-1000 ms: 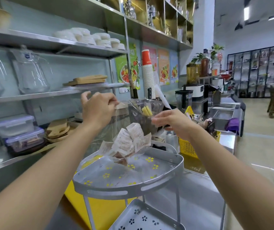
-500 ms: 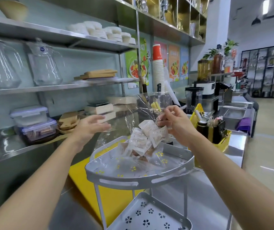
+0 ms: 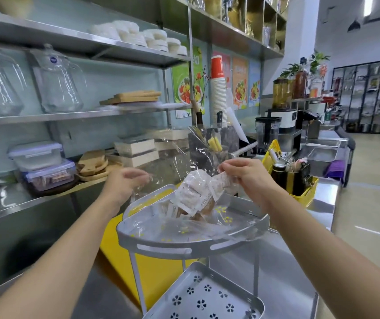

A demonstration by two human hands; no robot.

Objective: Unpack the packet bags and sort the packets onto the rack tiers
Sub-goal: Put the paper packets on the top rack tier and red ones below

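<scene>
Two bare hands work above a grey metal rack (image 3: 161,246) with two tiers in view — a top tier (image 3: 242,236) and a lower tier (image 3: 207,295) punched with flower-shaped holes. One clear plastic bag (image 3: 177,166) is open over the top tier, its loose film rising between the hands and spreading down across the tray. Inside it sits a cluster of small white packets (image 3: 192,196); about three show their printed faces clearly, and more lie beneath them, too crumpled together to count.

The right hand (image 3: 244,176) is closed in a pinch on the upper right part of the bag, fingers bunched around film and the top edge of one packet. The packets hang just below and to the left of that pinch, their lower ends resting on the top tier. The left hand (image 3: 124,183) is blurred, fingers loosely curled at the bag's left edge; whether it actually holds the film cannot be told.

The lower tier holds no packets. The rack stands on a steel counter (image 3: 295,268).
</scene>
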